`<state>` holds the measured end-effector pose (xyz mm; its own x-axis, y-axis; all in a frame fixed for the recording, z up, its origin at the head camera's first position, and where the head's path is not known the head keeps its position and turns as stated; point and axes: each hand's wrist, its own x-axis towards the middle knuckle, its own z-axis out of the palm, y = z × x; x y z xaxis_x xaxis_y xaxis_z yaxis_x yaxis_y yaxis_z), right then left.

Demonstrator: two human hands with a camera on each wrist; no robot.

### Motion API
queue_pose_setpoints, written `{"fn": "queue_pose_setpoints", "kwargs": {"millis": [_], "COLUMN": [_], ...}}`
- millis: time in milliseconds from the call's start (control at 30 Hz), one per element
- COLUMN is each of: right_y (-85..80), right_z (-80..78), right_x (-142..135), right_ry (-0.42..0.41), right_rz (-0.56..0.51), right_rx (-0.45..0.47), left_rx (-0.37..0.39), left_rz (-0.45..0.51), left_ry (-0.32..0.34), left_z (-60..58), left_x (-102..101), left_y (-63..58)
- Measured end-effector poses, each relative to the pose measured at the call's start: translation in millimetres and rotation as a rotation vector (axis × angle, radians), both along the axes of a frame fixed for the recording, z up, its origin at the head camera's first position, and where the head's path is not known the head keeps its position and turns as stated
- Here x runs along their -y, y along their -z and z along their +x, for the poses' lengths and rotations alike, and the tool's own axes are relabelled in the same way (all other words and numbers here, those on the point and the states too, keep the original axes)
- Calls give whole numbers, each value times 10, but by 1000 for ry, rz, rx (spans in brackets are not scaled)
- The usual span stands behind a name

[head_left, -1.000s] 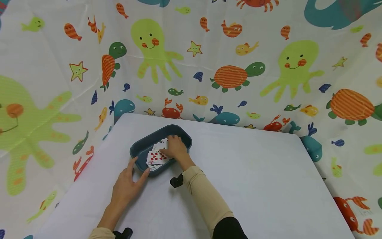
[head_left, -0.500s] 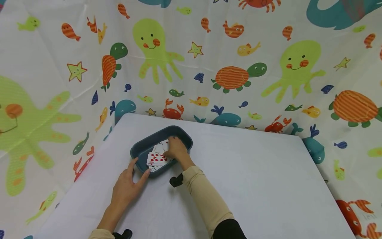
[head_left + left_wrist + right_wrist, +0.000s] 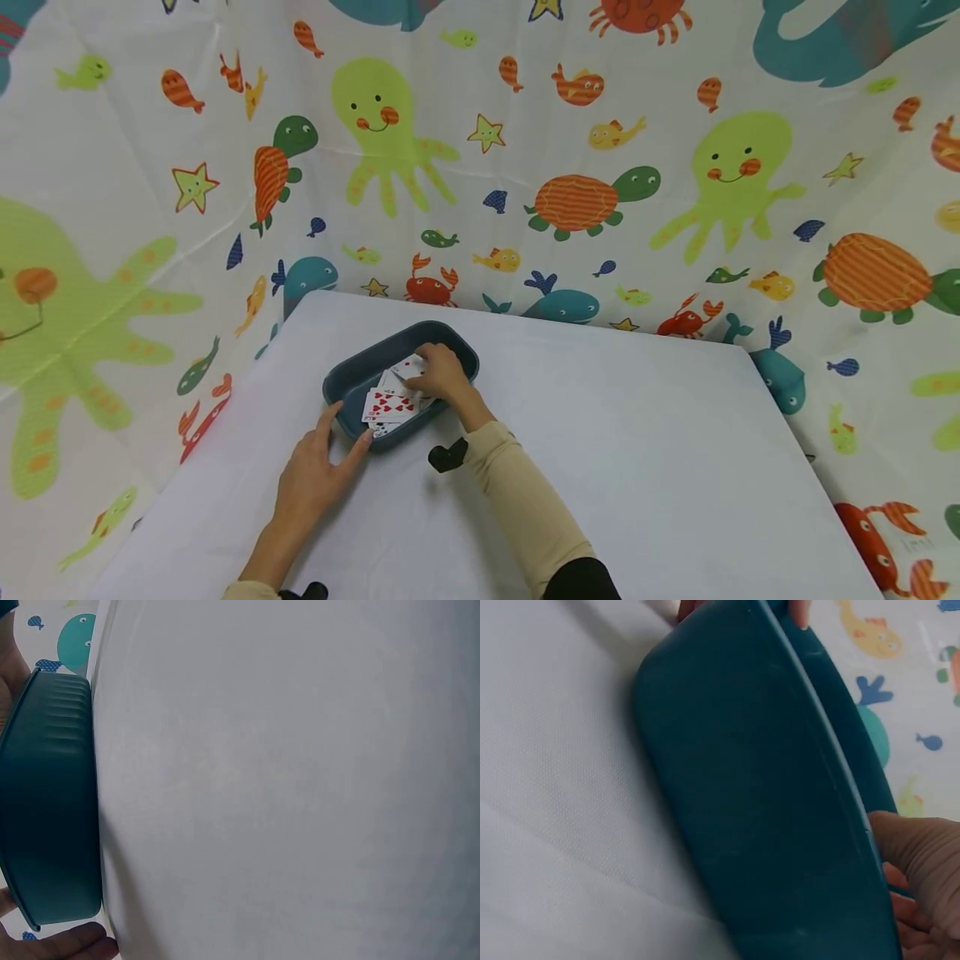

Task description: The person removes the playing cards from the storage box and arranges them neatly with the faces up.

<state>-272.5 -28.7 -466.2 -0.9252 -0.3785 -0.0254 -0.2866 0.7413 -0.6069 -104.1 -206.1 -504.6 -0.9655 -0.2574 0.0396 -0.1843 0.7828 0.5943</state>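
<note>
Several playing cards [image 3: 390, 406] lie overlapping in a dark teal, oblong tray [image 3: 348, 367]; a card with red hearts faces up on the near side. My right hand [image 3: 444, 377] reaches over the near rim into the tray. Its thumb and fingers pinch the edge of a white card [image 3: 406, 367] at the far side of the pile; the fingertips are partly hidden. My left hand [image 3: 311, 475] braces the tray's left end, thumb and fingers spread apart at the rim. In the right wrist view, the tray's outer wall [image 3: 727, 772] hides the cards.
The tray stands on a table with a white cloth [image 3: 615, 442], towards its far left part. Behind and at the sides hangs a curtain [image 3: 480, 167] printed with sea animals. Dark wrist straps [image 3: 448, 456] sit at both sleeves.
The card under my right fingers has turned slightly and shows more of its face. My left hand stays at the tray's end. The head view has tilted slightly.
</note>
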Motion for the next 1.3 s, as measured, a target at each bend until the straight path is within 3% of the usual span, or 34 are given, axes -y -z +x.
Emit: {"fn": "queue_pose_setpoints", "kwargs": {"millis": [267, 733, 900, 1033, 1300], "right_y": [-82, -281, -377, -407, -261], "right_z": [94, 271, 336, 353, 381], "right_x": [-100, -347, -480, -620, -931], "right_ry": [-20, 3, 87, 191, 416], "right_rz": [-54, -260, -355, -428, -492], "right_rx": [-69, -179, -180, -192, -259], "left_rx": [-27, -15, 20, 6, -39], "left_rz": [-14, -21, -6, -8, -19], "left_ry": [0, 1, 3, -2, -11], "left_z": [9, 3, 7, -1, -13], "left_x": [3, 5, 1, 0, -4], "left_y": [27, 25, 16, 29, 48]}}
